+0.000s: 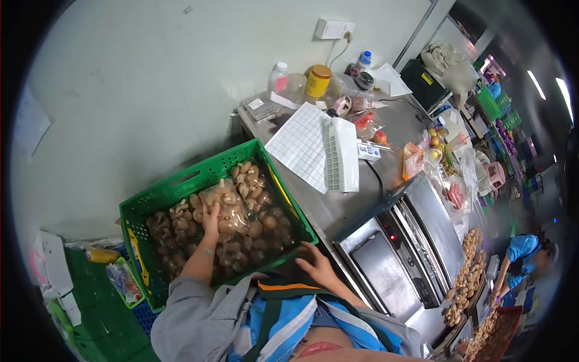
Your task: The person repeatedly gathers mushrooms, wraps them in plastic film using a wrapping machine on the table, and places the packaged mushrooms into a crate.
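A green plastic crate (192,175) stands tilted in view at the centre left, filled with clear packs of brown mushrooms (255,229). My left hand (211,222) reaches into the crate and grips the left side of a clear mushroom pack (226,208) lying on top of the others. Near the crate's right corner is my right hand (318,265), its fingers apart and nothing in them. The fingertips of that hand are close to the crate's rim; whether they touch it is unclear.
Right of the crate is a metal wrapping machine (386,259). Papers (301,142), a yellow jar (318,81) and bottles stand on the metal table (350,211). Loose mushrooms (467,277) and a co-worker in blue (522,250) are at the far right.
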A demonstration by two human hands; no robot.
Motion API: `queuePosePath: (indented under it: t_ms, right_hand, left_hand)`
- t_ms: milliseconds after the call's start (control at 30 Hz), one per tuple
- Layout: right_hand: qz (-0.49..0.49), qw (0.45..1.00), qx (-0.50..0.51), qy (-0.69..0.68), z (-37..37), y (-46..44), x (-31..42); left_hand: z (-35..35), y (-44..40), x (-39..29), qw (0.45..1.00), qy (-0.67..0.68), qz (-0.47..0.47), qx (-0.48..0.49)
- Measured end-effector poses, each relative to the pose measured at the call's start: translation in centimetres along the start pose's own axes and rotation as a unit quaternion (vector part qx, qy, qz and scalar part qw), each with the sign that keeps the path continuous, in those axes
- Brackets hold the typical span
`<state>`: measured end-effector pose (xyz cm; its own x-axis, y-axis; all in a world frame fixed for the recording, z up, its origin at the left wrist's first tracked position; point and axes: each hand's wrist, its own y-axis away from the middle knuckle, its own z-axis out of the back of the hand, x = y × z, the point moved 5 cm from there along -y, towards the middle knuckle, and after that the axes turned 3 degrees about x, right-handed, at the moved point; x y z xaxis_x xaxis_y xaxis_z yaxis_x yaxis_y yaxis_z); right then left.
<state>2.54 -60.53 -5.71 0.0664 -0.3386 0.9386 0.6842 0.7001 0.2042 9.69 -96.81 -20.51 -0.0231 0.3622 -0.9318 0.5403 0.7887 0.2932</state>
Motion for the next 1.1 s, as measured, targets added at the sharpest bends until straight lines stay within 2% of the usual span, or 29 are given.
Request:
queuePosePath:
  t_ms: [67,133,200,267,333,367,433,467,533,567,600,633,667,700,733,767,800,833,867,900,933,1000,1067,1100]
  right_hand:
    - [-0.065,0.987,-0.045,-0.143,1.2,1.0,-3.1]
    - [-0.102,0.983,-0.069,-0.138,2.4,1.8,-3.9]
    - [-0.119,0.979,-0.071,-0.151,2.3,2.2,-4.2]
    - [-0.135,0.973,-0.071,-0.171,1.9,2.1,-4.4]
    - [-0.139,0.983,-0.06,-0.109,0.8,1.5,-2.9]
    - [-0.138,0.987,-0.045,-0.068,0.4,1.2,-2.2]
    - [-0.129,0.991,-0.021,0.017,-0.1,0.9,-1.1]
    - [-0.127,0.989,-0.011,0.071,0.1,0.8,-0.4]
    - [-0.069,0.992,-0.039,0.094,0.4,1.4,-0.6]
    - [-0.086,0.99,-0.04,0.1,0.8,2.0,-0.3]
    - [-0.078,0.989,-0.053,0.11,1.4,2.9,-0.6]
    - [-0.07,0.991,-0.072,0.094,2.2,3.9,-1.0]
    - [-0.06,0.99,-0.098,0.079,3.0,5.1,-1.2]
    - [-0.043,0.984,-0.15,0.084,4.3,6.5,-1.3]
    - [-0.027,0.975,-0.2,0.093,5.7,8.2,-1.3]
    - [-0.025,0.959,-0.268,0.088,7.4,10.2,-1.4]
    - [0.01,0.931,-0.352,0.095,9.4,12.5,-2.3]
    - [0.003,0.901,-0.428,0.067,11.7,14.9,-3.0]
    - [0.001,0.87,-0.492,0.037,14.1,17.5,-3.8]
    - [0.019,0.828,-0.56,0.007,16.4,20.6,-4.8]
    - [0.041,0.784,-0.619,-0.024,18.7,23.9,-6.0]
    - [0.051,0.68,-0.726,-0.084,22.9,31.2,-8.8]
    - [0.083,0.606,-0.788,-0.074,27.7,38.2,-12.7]
    - [0.026,0.591,-0.805,-0.049,30.4,41.5,-14.6]
  left_hand:
    - [0.7,-4.0,0.7,0.998,-0.065,0.008,0.005]
    - [-1.0,-7.7,1.9,0.974,-0.217,-0.066,-0.014]
    - [-2.7,-8.1,3.3,0.977,-0.205,-0.042,-0.041]
    - [-2.7,-7.4,3.0,0.965,-0.251,-0.053,-0.061]
    - [-2.0,-8.2,3.3,0.946,-0.316,-0.059,-0.047]
    - [-0.9,-10.0,5.4,0.911,-0.412,-0.005,-0.02]
    - [-1.6,-9.7,4.3,0.854,-0.52,0.008,-0.005]
    - [-1.2,-10.2,4.9,0.851,-0.525,0.006,0.006]
    - [0.0,-12.4,6.8,0.811,-0.572,-0.101,0.066]
    - [0.7,-12.7,7.8,0.849,-0.525,-0.028,0.064]
    - [-4.9,-5.0,-5.8,0.742,-0.663,-0.098,0.008]
    - [-6.1,-2.7,-7.3,0.901,-0.42,-0.101,-0.031]
    - [-2.7,-5.7,-4.9,0.886,-0.448,-0.071,-0.095]
    - [-4.4,-4.1,-7.3,0.889,-0.396,-0.218,-0.069]
    - [-5.7,-3.9,-8.0,0.881,-0.369,-0.294,-0.022]
    - [-6.9,-4.7,-6.7,0.911,-0.272,-0.31,0.023]
    - [-10.0,-2.6,-7.1,0.898,-0.306,-0.316,0.003]
    - [-13.2,-1.8,-6.0,0.931,-0.199,-0.283,0.117]
    - [-17.2,0.1,-4.9,0.927,-0.19,-0.287,0.148]
    - [-21.6,2.9,-2.9,0.916,-0.186,-0.241,0.263]
    - [-25.3,6.7,-1.5,0.891,-0.184,-0.193,0.368]
    - [-32.7,19.4,-1.1,0.82,-0.217,-0.184,0.496]
    - [-38.1,31.9,-0.6,0.704,-0.26,-0.213,0.626]
    - [-40.2,37.0,0.0,0.634,-0.277,-0.298,0.657]
